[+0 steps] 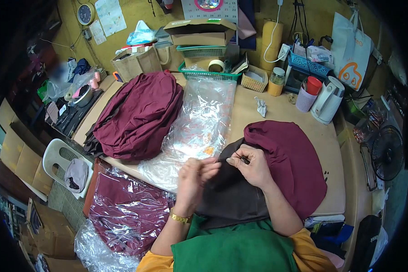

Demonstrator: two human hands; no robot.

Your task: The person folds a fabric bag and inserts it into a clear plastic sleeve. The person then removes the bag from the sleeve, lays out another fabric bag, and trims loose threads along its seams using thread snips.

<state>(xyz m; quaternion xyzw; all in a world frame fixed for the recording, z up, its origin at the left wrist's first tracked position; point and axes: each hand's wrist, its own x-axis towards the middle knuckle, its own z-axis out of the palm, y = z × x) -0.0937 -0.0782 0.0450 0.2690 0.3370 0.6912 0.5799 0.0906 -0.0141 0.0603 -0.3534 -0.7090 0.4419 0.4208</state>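
Observation:
A maroon and dark brown cloth item (294, 167) lies in front of me, its dark part (235, 199) spread toward my lap. Over its dark edge, my right hand (253, 168) is closed in a pinch on a small black piece (245, 160), too small to name. Just left of it, my left hand (196, 177) has its thumb and forefinger together at the dark cloth's edge, the other fingers loosely bent. What that pinch holds, if anything, I cannot make out.
A pile of maroon cloth (138, 115) sits at the left beside clear plastic bags (199, 118). Plastic-wrapped maroon cloth (129, 208) lies lower left. Along the back stand green baskets (208, 77), a jar (276, 81), a purple cup (305, 100) and a white kettle (327, 100).

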